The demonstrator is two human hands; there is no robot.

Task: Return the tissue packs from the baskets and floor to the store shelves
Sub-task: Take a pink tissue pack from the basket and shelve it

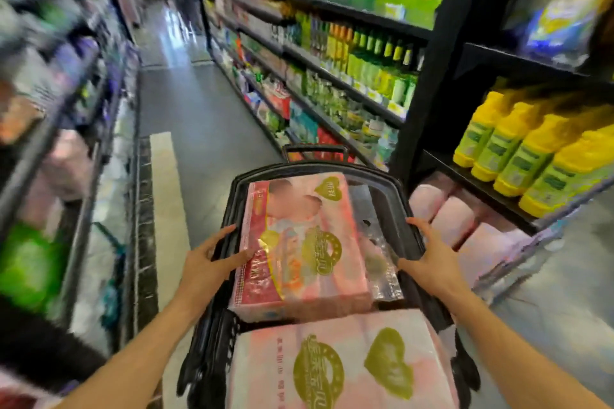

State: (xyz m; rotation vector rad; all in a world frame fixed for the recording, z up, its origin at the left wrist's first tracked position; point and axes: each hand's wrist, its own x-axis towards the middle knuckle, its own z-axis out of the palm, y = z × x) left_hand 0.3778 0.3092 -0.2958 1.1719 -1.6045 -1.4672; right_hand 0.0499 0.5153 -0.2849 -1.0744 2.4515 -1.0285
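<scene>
A pink tissue pack (299,242) with gold emblems lies in the far black basket (392,183) in the aisle. A second pink tissue pack (335,365) lies in the near black basket (206,352), close to me. My left hand (209,262) has its fingers spread, touching the far pack's left edge and the basket rim. My right hand (428,256) is spread over the far basket's right rim, apart from the pack. Neither hand grips anything.
Pink tissue packs (455,219) line the bottom shelf on the right. Above them stand yellow bottles (531,156) and green bottles (375,66). Blurred shelves (66,143) run along the left. A grey floor aisle (199,109) stretches ahead.
</scene>
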